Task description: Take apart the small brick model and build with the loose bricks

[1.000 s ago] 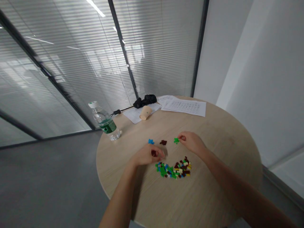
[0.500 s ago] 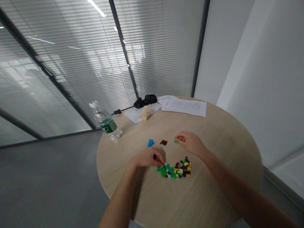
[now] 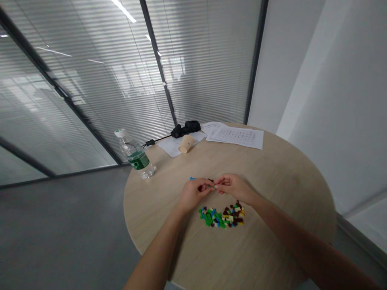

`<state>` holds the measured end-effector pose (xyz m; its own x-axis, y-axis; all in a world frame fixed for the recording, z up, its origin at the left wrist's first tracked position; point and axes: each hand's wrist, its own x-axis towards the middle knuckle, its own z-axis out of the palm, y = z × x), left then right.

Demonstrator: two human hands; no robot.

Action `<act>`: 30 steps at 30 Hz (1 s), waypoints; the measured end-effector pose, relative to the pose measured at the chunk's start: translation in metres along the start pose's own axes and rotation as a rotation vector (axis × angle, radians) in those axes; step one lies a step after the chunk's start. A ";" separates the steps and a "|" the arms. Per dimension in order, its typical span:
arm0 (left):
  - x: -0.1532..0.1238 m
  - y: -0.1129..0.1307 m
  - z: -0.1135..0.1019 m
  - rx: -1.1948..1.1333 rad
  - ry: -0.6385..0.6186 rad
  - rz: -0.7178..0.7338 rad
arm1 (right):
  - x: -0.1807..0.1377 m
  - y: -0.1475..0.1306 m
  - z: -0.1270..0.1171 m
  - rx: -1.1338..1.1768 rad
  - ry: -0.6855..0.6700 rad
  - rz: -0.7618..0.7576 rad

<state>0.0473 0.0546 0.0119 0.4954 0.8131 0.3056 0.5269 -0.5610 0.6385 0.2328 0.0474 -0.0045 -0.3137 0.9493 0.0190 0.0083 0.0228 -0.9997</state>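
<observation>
My left hand (image 3: 193, 193) and my right hand (image 3: 234, 188) meet fingertip to fingertip above the table, both closed in a pinch. A tiny green building brick (image 3: 214, 186) shows at the right fingertips, where the two hands touch. What the left fingers pinch is too small to make out. Just below the hands lies a mixed heap of building bricks (image 3: 222, 217) in green, brown, blue, yellow and cream. Bits of a blue brick pile (image 3: 192, 178) and a brown brick pile (image 3: 211, 180) peek out behind my left hand. The small green pile is hidden by my right hand.
A round wooden table (image 3: 281, 177) carries everything. At its left edge stands a water bottle (image 3: 137, 157). Along the back are a paper cup (image 3: 186, 143) on its side, a black bundle (image 3: 190, 127) with a cable, and printed sheets (image 3: 237, 136).
My left hand has risen from the mixed heap, and my right hand has moved left from the small green pile. The hands now meet, covering most of the small sorted piles.
</observation>
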 end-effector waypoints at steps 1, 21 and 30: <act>0.000 -0.001 0.003 0.016 0.014 0.031 | 0.000 0.000 -0.001 0.005 0.004 0.004; -0.004 -0.001 -0.010 -0.048 -0.351 -0.039 | 0.010 0.008 -0.052 -0.827 0.270 -0.070; -0.004 0.002 -0.009 -0.077 -0.479 -0.098 | 0.013 0.016 -0.050 -0.911 0.267 -0.130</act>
<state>0.0398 0.0518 0.0180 0.7173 0.6887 -0.1058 0.5434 -0.4578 0.7037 0.2767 0.0762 -0.0199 -0.1385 0.9599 0.2440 0.7596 0.2610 -0.5957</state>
